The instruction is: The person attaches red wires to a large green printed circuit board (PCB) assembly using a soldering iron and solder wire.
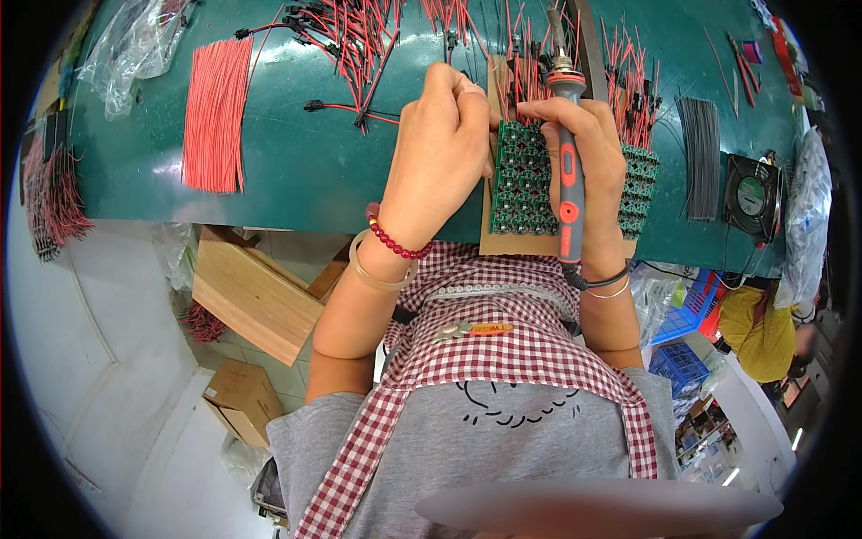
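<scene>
My left hand (440, 135) is closed in a pinch at the upper left corner of a panel of green circuit boards (521, 184); whatever lies between its fingertips is hidden. In my right hand (597, 153) is a grey and red soldering iron (571, 180), its metal end pointing away from me. The right fingertips reach toward the left hand, close to the panel's far edge. Red wires with black connectors (530, 76) stand out beyond that edge. A second green panel (639, 184) with wires shows to the right of the right hand. Brown cardboard (512, 245) lies under the boards.
On the green table (296, 180) lie a bundle of red wires (215, 117), a pile of connector leads (346, 36) and a bundle of dark wires (698, 157). A black fan (754, 199) stands at the right edge. Clear plastic bags (135, 54) lie far left.
</scene>
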The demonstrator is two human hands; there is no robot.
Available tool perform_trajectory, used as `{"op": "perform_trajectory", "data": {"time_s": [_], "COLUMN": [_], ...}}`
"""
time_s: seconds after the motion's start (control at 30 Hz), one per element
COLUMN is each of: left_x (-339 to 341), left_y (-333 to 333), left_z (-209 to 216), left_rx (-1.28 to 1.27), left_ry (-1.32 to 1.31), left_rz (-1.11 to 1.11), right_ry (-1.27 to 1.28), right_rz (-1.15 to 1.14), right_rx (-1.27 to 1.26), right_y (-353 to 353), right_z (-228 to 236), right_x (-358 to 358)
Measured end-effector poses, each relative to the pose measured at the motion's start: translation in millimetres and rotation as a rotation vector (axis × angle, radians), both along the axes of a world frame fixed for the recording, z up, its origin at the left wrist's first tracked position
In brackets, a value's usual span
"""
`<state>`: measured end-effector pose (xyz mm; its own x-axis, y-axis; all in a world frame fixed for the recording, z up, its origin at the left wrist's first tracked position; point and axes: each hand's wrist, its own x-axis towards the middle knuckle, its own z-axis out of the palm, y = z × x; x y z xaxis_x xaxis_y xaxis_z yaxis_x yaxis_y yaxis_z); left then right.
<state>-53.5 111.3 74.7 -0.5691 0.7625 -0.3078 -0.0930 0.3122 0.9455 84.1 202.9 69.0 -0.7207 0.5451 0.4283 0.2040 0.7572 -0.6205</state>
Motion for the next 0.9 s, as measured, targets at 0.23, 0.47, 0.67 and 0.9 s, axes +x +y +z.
{"op": "perform_trajectory", "data": {"time_s": [0.23, 0.47, 0.67, 0.9], "left_x": [1, 0, 0, 3], "left_y": [-4, -7, -8, -10], "left_z": [-5, -8, -8, -9], "left_rx": [0.049, 0.087, 0.089, 0.088], "left_ry": [-0.073, -0.161, -0.177, -0.173], "left_rz": [0.002, 0.013, 0.016, 0.031], "right_ry": [0.111, 0.198, 0.214, 0.126], "right_rz": [-0.061, 0.080, 0.088, 0.173], "right_rx": [0.045, 0.018, -0.005, 0.019], "right_y": [-8, -23, -32, -32], "right_z": [9, 16, 7, 12], "right_x": [15, 65, 68, 65]}}
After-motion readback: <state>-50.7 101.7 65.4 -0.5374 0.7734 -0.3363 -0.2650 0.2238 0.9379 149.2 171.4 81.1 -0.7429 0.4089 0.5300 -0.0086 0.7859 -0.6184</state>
